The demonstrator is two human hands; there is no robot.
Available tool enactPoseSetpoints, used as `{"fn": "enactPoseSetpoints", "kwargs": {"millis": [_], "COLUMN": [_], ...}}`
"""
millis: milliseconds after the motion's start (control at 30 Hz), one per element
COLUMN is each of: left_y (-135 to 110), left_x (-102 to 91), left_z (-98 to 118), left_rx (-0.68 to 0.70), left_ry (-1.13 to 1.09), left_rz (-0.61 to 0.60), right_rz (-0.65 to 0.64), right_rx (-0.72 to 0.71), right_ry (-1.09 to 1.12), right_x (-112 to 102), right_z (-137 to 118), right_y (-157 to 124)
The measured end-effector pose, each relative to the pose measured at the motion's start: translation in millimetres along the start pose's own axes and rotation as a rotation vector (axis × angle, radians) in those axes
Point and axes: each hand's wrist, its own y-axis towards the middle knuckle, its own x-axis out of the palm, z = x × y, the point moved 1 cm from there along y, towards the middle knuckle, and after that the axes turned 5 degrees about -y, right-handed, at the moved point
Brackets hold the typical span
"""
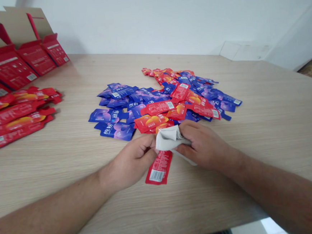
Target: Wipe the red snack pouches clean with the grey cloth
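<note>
My left hand [134, 162] is closed at the upper end of a red sachet [158, 171], which hangs down with its printed back and barcode facing me. A folded white cloth [166, 139] covers the sachet's top, so the exact grip there is hidden. Fingers and thumb of my right hand [202, 142] are wrapped round the right side of this cloth. Just beyond both hands lies a loose pile of blue sachets [116, 131] and red sachets [151, 122], several of them overlapping.
Several red cartons [8, 67] with raised flaps stand at the back left. In front of them, more red sachets [18, 120] lie in a stack. The pale wooden table [267, 122] meets a white wall [151, 20] at the back.
</note>
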Motion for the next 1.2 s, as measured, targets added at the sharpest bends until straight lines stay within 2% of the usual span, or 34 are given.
{"fn": "enactPoseSetpoints", "kwargs": {"millis": [67,233,400,567,733,900,1067,1200], "left_y": [0.3,0.5,1.1,0.4,0.6,-0.2,0.2,-0.2], "left_x": [-0.1,-0.2,0.3,-0.2,-0.2,-0.1,-0.2,-0.5], "left_z": [-0.3,0.5,0.1,-1.9,0.2,-0.5,-0.8,-1.5], "left_rx": [0.008,0.000,-0.005,0.003,0.013,0.007,0.018,0.008], "left_ry": [0.006,-0.013,0.010,-0.005,0.011,-0.023,0.002,-0.018], "left_rz": [-0.004,0.032,-0.002,0.032,0.000,0.032,-0.003,0.026], "right_rz": [-0.025,0.068,-0.022,0.051,-0.037,0.049,-0.036,0.041], "right_rx": [-0.010,0.044,-0.017,0.043,-0.006,0.050,-0.006,0.039], "right_ry": [0.005,-0.049,0.004,-0.043,0.012,-0.048,-0.002,-0.041], "right_x": [-0.1,-0.9,0.0,-0.6,-0.8,-0.5,-0.1,-0.4], "right_z": [-1.2,0.9,0.3,2.0,-1.1,2.5,0.4,1.4], "right_y": [-0.2,0.5,0.1,0.6,0.1,1.5,0.2,0.8]}}
